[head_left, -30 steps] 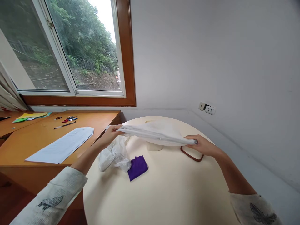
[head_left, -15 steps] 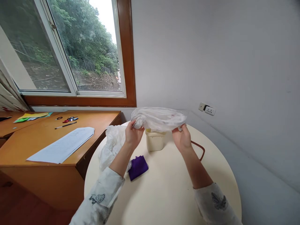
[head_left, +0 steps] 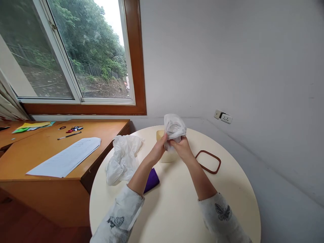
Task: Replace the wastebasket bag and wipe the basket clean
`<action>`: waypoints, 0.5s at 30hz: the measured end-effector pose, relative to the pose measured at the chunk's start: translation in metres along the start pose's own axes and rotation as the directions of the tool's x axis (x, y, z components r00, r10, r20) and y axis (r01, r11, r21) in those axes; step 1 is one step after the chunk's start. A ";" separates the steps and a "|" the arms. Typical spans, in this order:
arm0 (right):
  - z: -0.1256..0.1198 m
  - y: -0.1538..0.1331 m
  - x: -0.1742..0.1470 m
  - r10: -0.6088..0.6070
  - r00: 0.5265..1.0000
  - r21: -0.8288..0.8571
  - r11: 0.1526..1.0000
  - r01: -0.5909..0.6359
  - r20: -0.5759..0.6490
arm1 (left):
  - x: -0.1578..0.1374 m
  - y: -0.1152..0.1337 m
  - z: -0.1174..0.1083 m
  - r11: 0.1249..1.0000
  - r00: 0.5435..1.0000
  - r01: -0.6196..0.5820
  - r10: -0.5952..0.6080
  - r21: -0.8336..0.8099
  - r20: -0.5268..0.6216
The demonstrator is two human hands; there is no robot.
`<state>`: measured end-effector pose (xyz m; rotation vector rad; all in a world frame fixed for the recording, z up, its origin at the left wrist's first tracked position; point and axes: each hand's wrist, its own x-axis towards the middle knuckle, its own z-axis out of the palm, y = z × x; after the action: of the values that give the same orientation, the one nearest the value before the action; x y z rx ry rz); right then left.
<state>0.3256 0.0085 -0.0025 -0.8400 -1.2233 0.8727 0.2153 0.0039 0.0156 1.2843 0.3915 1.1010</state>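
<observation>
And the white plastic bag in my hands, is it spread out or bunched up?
Bunched up: the white plastic bag is a small crumpled bundle gripped between your left hand and right hand.

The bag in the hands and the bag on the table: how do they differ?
The held plastic bag is gathered compactly between left hand and right hand; the other plastic bag lies loosely crumpled. The held one is raised, while the other rests on the round table. Both are white.
</observation>
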 end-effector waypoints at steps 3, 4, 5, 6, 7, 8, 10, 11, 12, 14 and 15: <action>-0.008 0.003 0.004 0.031 0.998 -0.074 0.997 -0.034 -0.047 | 0.003 -0.001 -0.010 0.970 0.998 -0.029 0.042 0.242 -0.053; -0.010 0.004 0.006 0.033 0.997 -0.083 0.996 -0.038 -0.063 | 0.004 -0.002 -0.014 0.952 0.992 -0.061 0.092 0.301 -0.087; -0.012 0.005 0.007 0.031 0.996 -0.085 0.996 -0.039 -0.085 | 0.005 -0.004 -0.017 0.932 0.979 -0.104 0.157 0.347 -0.128; -0.014 0.007 0.009 0.028 0.993 -0.078 0.996 -0.037 -0.115 | 0.006 -0.006 -0.021 0.909 0.957 -0.150 0.232 0.390 -0.173; -0.016 0.008 0.010 0.024 0.988 -0.059 0.998 -0.033 -0.154 | 0.007 -0.009 -0.024 0.876 0.928 -0.187 0.306 0.444 -0.212; -0.018 0.010 0.011 0.024 0.980 -0.032 0.999 -0.031 -0.196 | 0.008 -0.013 -0.028 0.830 0.901 -0.207 0.369 0.518 -0.231; -0.023 0.013 0.011 0.038 0.965 0.029 0.999 -0.031 -0.261 | 0.007 -0.020 -0.038 0.695 0.884 -0.185 0.426 0.695 -0.192; -0.025 0.014 0.011 0.051 0.960 0.052 0.998 -0.038 -0.276 | 0.006 -0.025 -0.043 0.617 0.899 -0.157 0.413 0.772 -0.148; -0.028 0.015 0.011 0.064 0.958 0.062 0.997 -0.048 -0.279 | 0.005 -0.029 -0.048 0.543 0.923 -0.126 0.372 0.830 -0.103; -0.035 0.016 0.009 0.084 0.963 0.037 0.996 -0.077 -0.256 | 0.002 -0.038 -0.060 0.423 0.962 -0.074 0.268 0.903 -0.047; -0.038 0.015 0.008 0.086 0.968 0.005 0.996 -0.087 -0.237 | 0.001 -0.042 -0.066 0.370 0.971 -0.058 0.235 0.927 -0.033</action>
<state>0.3630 0.0201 -0.0184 -0.9792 -0.9862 0.8130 0.1831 0.0466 -0.0412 2.2814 1.1727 1.1577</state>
